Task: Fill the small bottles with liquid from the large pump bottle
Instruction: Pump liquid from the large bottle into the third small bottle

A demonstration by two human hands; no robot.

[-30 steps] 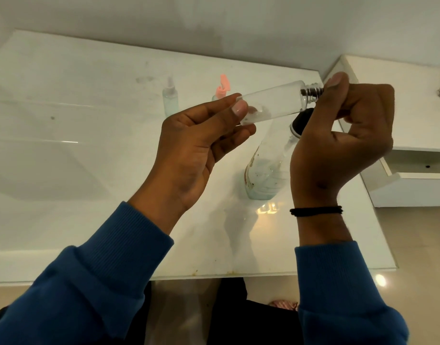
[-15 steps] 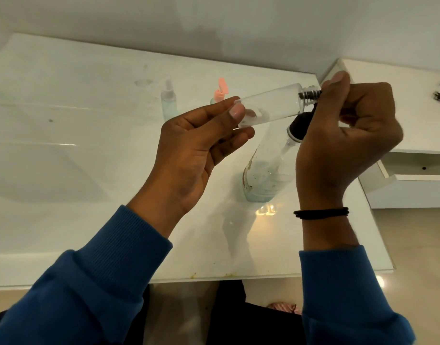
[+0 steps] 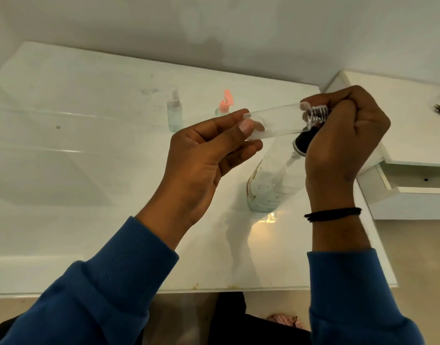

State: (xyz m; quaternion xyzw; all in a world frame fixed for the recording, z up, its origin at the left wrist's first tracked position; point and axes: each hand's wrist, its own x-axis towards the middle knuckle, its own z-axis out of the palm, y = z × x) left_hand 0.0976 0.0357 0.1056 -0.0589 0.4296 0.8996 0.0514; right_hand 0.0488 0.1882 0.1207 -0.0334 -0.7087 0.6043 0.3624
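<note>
From the head view, I judged the small clear bottle to be light, thin-walled plastic, stiff enough to keep its shape but smooth and likely slippery if any liquid had run down it. It looked empty or nearly so; I could not tell more through the glare. It was held in the air above the counter, lying almost on its side, base toward my left, threaded neck toward my right and uncapped. I would take such a bottle round the middle of its barrel, where there is plain wall to bear on, and leave the neck free.

My left hand had a loose grip, thumb and fingertips pinching the bottle's base end, the other fingers curled beneath without squeezing. My right hand was clenched into a fist at the neck end; its fingers touched the threads, but I could not tell what, if anything, it held inside.

The large pump bottle stood on the counter just below the two hands, its black pump head close under the small bottle's mouth. It looked heavier, partly filled. A small spray bottle and a pink-capped bottle stood well behind.
</note>
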